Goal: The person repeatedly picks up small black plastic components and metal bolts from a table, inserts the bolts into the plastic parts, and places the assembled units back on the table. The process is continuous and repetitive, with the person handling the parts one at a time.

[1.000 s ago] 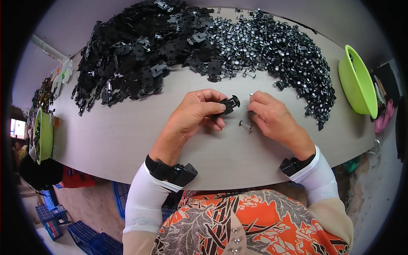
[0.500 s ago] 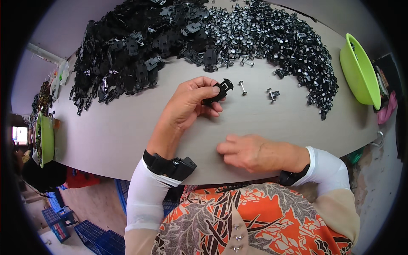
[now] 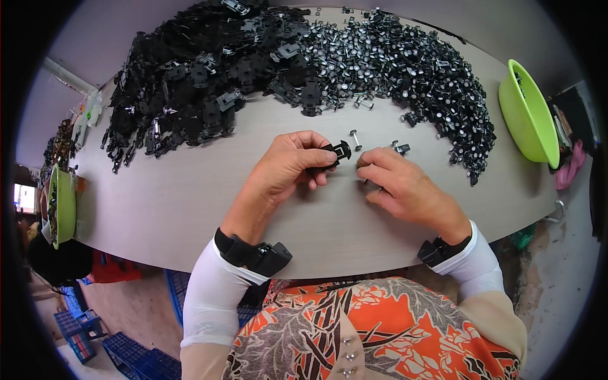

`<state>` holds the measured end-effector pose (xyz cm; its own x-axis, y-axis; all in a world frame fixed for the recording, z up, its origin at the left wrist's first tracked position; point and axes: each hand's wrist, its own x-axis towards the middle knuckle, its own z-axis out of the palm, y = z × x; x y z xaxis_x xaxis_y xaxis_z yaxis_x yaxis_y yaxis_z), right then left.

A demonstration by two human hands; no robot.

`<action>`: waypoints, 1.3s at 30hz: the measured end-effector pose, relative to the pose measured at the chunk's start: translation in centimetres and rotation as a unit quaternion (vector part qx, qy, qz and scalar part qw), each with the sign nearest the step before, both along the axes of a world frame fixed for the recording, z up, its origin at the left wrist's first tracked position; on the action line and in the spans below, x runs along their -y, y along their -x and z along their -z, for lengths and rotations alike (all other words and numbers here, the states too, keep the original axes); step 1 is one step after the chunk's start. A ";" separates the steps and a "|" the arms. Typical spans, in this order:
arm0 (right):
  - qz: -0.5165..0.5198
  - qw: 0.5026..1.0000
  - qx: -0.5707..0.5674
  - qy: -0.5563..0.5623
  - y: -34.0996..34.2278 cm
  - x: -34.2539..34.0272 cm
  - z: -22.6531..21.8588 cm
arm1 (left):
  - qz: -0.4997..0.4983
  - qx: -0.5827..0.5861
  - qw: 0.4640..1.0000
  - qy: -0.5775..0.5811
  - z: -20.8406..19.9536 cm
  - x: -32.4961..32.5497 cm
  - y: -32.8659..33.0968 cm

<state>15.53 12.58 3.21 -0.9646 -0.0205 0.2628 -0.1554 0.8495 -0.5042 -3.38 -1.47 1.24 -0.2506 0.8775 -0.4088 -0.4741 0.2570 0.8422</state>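
Returned beside left hand gripping one black part, right hand pinches something hidden.

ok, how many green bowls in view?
2. One green bowl sits at the table's far right edge, past the heap of small wheel parts. The other green bowl is at the left edge, partly cut off by the rim.

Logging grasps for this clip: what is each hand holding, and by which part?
Left hand pinches a small black plastic part by its left end. Right hand covers something small; cannot tell what.
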 end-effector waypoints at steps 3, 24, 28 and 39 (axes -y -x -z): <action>0.027 0.999 0.037 0.016 -0.8 -0.2 -0.6 | -0.009 0.003 1.000 -0.007 0.0 0.1 0.0; -0.104 0.991 0.084 0.009 -0.1 0.0 0.5 | 0.006 -0.014 1.000 0.003 -0.6 0.0 -0.2; -0.059 0.995 0.079 0.033 -0.6 0.2 0.2 | 0.008 -0.008 1.000 0.009 -0.5 0.1 -0.3; 0.049 0.979 -0.196 0.031 1.2 1.3 -0.2 | 0.049 0.020 0.999 -0.004 -0.9 -0.2 -1.8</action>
<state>14.33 11.27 3.44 -0.7861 0.0950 0.6108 -0.2659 0.8401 -0.4728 -1.54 -1.30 2.13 -0.1479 0.9003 -0.4093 -0.4799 0.2966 0.8257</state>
